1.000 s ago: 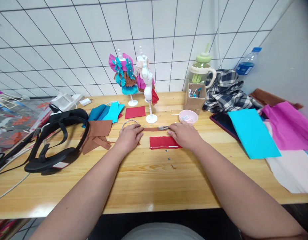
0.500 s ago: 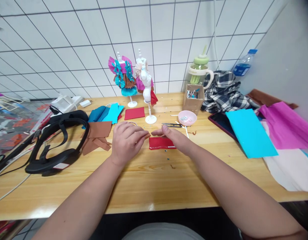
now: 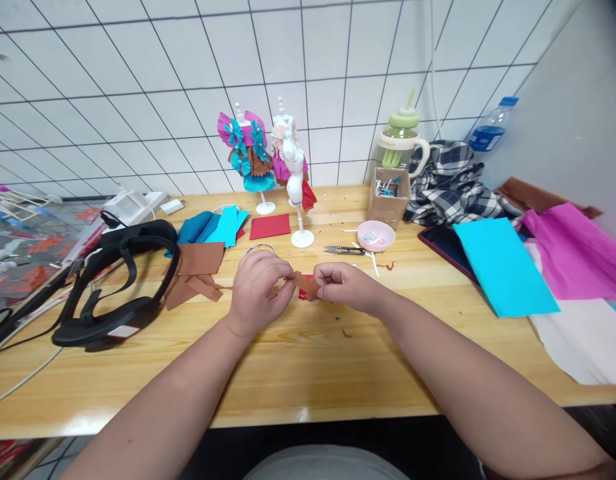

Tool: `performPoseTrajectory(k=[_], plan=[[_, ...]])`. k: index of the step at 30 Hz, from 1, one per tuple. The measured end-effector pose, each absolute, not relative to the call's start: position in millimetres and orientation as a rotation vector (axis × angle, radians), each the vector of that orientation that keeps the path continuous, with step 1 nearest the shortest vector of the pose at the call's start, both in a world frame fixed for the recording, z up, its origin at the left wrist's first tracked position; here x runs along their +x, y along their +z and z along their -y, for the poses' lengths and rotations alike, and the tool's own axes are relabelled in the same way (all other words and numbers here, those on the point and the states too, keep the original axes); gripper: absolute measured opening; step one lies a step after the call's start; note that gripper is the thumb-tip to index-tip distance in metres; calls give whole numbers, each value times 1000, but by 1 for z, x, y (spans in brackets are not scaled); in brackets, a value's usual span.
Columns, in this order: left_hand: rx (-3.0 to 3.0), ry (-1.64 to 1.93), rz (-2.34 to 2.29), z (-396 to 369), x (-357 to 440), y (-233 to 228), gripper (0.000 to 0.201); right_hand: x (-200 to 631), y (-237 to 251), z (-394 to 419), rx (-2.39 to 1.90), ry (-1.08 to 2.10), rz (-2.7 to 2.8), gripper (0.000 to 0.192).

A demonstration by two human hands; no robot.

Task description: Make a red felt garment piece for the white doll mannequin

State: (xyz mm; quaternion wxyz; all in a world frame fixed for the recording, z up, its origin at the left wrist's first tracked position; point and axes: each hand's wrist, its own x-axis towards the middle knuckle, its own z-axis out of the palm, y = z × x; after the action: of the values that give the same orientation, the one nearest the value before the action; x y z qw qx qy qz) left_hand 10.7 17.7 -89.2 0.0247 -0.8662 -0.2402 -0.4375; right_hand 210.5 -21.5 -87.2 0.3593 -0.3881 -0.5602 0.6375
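A small brown strip of crepe paper [image 3: 305,285] stretches between my two hands over the table. My left hand [image 3: 261,287] pinches its left end, and my right hand [image 3: 345,288] grips the right end between thumb and fingers. Part of the strip is hidden behind the left fingers. Beneath the strip lies a folded red piece [image 3: 303,295], mostly covered by my right hand. Just beyond the hands stand a bare white mini mannequin [image 3: 294,170] and a pair of thread snips [image 3: 345,251].
At left are a black headset [image 3: 115,287], brown sheets [image 3: 201,260] and blue pieces [image 3: 228,227]. A pink bowl [image 3: 361,241] and cardboard box [image 3: 385,217] stand back right. A dressed mannequin [image 3: 248,150] is behind. Turquoise [image 3: 505,263] and magenta sheets [image 3: 578,253] lie right.
The brown strip now shows clearly between both hands. My right hand has closed on its end and covers more of the red piece; my left hand has shifted slightly right and nearer.
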Motion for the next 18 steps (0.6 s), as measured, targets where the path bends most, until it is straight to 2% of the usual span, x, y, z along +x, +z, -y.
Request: performPoseTrajectory(k=[4,8,12,16,18], plan=[[-2630,-1318,691,-15,11,-87,18,212,-84,21,-991,1683,1296,24],[-2593,-1215,664,-10,16,-86,16,205,-88,21,-1042,1672,1306,41],[-2622,-1159,734,-9,16,-86,13,206,-91,19,-1103,1570,1350,33],[-2642,-1132,905,-14,12,-85,21,218,-86,18,-1034,1679,1406,34],[-2696,-1148,975,-16,11,-85,19,223,-84,17,-1017,1717,1439,31]])
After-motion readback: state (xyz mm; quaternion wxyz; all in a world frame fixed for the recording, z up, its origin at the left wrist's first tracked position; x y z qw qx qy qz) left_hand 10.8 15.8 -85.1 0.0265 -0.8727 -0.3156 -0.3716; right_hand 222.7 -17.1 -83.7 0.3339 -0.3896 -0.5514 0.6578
